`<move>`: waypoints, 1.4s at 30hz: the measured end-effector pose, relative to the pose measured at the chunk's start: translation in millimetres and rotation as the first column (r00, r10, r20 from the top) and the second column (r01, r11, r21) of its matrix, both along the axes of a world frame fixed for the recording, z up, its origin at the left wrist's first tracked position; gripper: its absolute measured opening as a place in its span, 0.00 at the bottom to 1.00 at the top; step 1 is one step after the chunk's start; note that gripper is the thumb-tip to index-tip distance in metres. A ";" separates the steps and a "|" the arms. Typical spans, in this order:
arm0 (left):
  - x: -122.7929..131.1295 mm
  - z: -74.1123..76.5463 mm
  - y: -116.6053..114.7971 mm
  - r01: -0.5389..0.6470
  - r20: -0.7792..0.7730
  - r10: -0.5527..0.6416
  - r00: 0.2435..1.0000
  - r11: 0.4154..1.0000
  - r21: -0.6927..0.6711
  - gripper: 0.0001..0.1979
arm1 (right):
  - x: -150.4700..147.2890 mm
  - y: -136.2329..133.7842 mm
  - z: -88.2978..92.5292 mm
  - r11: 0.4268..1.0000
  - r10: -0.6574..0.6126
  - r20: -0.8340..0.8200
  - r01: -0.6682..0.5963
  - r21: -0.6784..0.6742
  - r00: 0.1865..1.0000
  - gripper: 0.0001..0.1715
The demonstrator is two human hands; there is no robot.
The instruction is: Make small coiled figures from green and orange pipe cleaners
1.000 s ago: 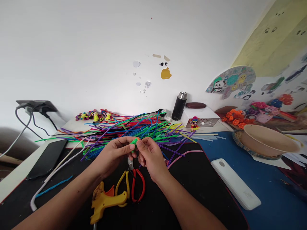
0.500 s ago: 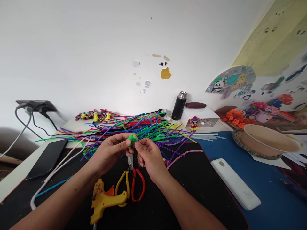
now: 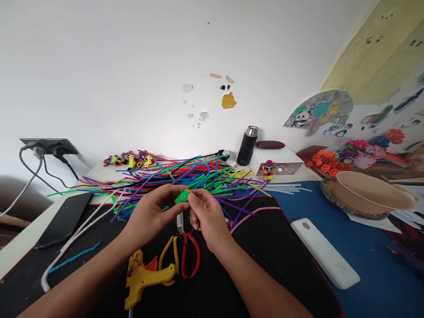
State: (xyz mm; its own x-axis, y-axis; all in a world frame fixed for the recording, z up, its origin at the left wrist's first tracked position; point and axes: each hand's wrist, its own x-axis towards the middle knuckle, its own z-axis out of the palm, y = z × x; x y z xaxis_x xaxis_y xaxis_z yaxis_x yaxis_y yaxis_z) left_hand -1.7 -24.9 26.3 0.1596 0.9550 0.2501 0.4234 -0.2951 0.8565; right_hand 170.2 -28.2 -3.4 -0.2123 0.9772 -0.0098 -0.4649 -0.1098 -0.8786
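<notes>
Between my two hands is a small green coil of pipe cleaner (image 3: 181, 197) with a bit of orange at its upper right end. My left hand (image 3: 153, 212) pinches the coil from the left, thumb below it. The fingertips of my right hand (image 3: 207, 216) are closed on its right end, by the orange part. Just below my hands lie pliers (image 3: 180, 243) with one yellow and one red handle. A yellow glue gun (image 3: 145, 278) rests beside them on the black mat (image 3: 245, 282).
Behind my hands spreads a heap of coloured pipe cleaners (image 3: 198, 174). A black flask (image 3: 247, 145) and a white box (image 3: 281, 159) with a small figure (image 3: 268, 170) stand at the wall. A phone (image 3: 64, 221) lies left, a white power bank (image 3: 324, 254) and bowl (image 3: 371, 194) right.
The green coil has been turned, so its green side now shows more and the orange end points to the right. My left thumb has shifted lower along it.
</notes>
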 end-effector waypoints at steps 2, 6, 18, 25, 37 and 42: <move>-0.2 -0.5 -0.7 -0.016 -0.085 0.020 0.996 0.999 0.045 0.24 | 0.1 -0.3 -0.1 1.000 -0.001 -0.008 0.001 -0.002 1.000 0.36; 0.4 0.8 -2.3 -0.009 -0.138 0.019 0.990 0.997 0.076 0.23 | 1.1 -0.8 0.3 1.000 -0.005 -0.010 0.005 -0.003 1.000 0.33; -0.9 3.2 -1.5 0.046 0.044 -0.045 0.998 0.999 -0.021 0.23 | 2.6 1.5 0.8 1.000 -0.001 -0.033 0.001 -0.001 0.999 0.30; 1.2 3.2 -1.5 0.097 0.209 -0.074 0.975 0.990 -0.103 0.26 | 3.0 0.6 4.3 1.000 0.021 -0.053 -0.021 -0.010 0.998 0.31; 3.7 1.7 -2.7 0.097 0.257 -0.086 0.962 0.995 -0.028 0.20 | 4.5 0.1 6.5 0.999 0.031 -0.051 -0.032 -0.016 0.998 0.31; 2.0 0.9 -0.4 0.134 0.283 -0.112 0.953 0.989 -0.061 0.19 | 4.5 0.6 5.4 0.999 0.029 -0.052 -0.030 -0.021 0.998 0.31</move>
State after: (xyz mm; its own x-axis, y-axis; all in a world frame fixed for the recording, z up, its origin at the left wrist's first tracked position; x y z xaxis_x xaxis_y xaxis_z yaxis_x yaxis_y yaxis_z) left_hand 0.3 -25.3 27.1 0.2119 0.9508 0.2262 0.1297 -0.2567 0.9577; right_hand 174.7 -27.6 2.0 -0.2418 0.9701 -0.0188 -0.5061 -0.1426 -0.8506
